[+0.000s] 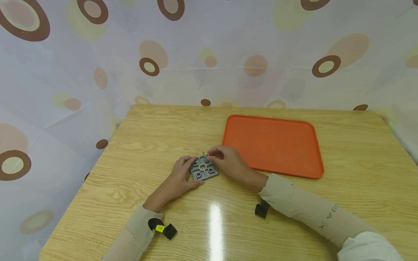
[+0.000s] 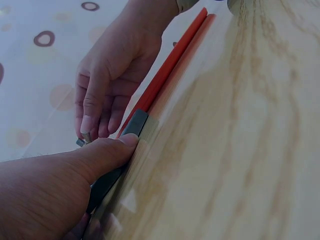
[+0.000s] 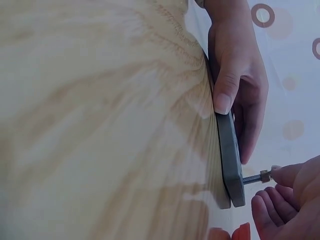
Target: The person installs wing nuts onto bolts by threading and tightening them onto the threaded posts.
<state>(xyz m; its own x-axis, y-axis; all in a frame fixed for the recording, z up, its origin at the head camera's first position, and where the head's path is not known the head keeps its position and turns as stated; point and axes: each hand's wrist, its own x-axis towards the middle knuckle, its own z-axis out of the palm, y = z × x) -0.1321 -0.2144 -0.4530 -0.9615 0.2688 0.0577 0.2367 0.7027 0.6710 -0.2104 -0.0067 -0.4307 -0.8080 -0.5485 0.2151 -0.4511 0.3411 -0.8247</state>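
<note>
A square grey metal plate (image 1: 203,174) with round holes and raised ribs lies flat on the wooden table. My left hand (image 1: 177,180) grips it by its edges, with the thumb along the near side and the fingers at the far left corner. From the plate's far corner rises a threaded bolt (image 3: 251,179), carrying a small nut (image 3: 265,176) near its top. My right hand (image 1: 232,165) pinches the nut between thumb and fingertips. In the left wrist view the plate is seen edge-on and the bolt is mostly hidden behind my left thumb.
An orange tray (image 1: 277,145) lies to the right of the plate, behind my right forearm. Patterned cloth (image 1: 228,83) hangs behind the table (image 1: 163,130). Each wrist wears a small black camera; the left one (image 1: 169,231) sits above the table's near part.
</note>
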